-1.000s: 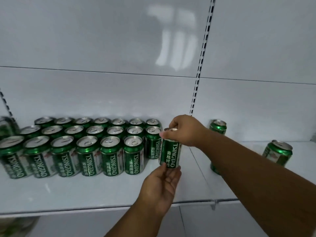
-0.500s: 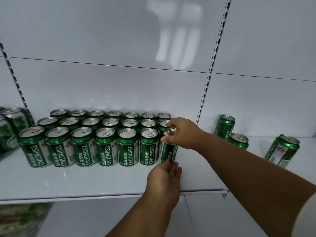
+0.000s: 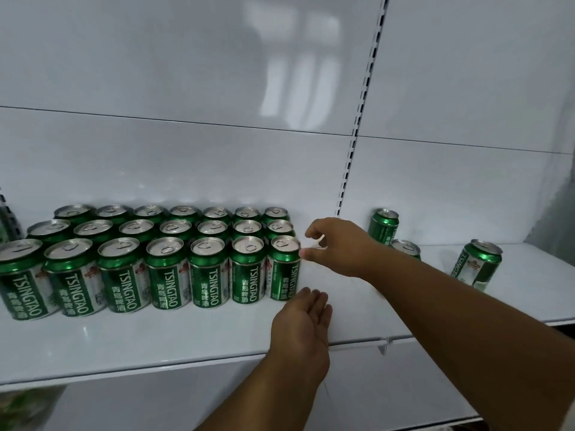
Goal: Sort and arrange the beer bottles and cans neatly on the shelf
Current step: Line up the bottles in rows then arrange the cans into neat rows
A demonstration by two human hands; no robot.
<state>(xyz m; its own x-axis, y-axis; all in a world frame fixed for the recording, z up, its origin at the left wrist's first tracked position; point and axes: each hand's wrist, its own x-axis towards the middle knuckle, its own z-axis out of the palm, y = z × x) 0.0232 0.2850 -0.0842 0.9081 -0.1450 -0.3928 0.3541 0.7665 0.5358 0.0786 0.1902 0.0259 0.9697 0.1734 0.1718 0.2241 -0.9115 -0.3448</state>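
Green cans fill the left half of the shelf point(image 3: 155, 343) in three rows, and the end can point(image 3: 283, 267) of the front row stands upright at the right end, close against its neighbour. My right hand point(image 3: 339, 244) hangs just beside it at its three o'clock, fingers loosely curled round nothing, the thumb tip almost at the can's shoulder; whether it touches I cannot tell. My left hand point(image 3: 303, 325) lies at the can's five o'clock, flat and relaxed, fingers straight and together, fingertips near the can's foot, holding nothing.

The step in hand, as I judge it, is letting go and checking the row. To do it well I should draw both hands straight away from the can, toward three and six o'clock, without brushing it, since a light can tips or skids easily on this smooth white surface. Its label looks turned a little off from the others, so a small twist at the rim would line it up.

Three loose cans wait to the right: a far can point(image 3: 384, 227) at the back, a middle can point(image 3: 406, 248) half hidden by my forearm, and a tilted can point(image 3: 477, 264) furthest toward three o'clock. I would take the nearest next.
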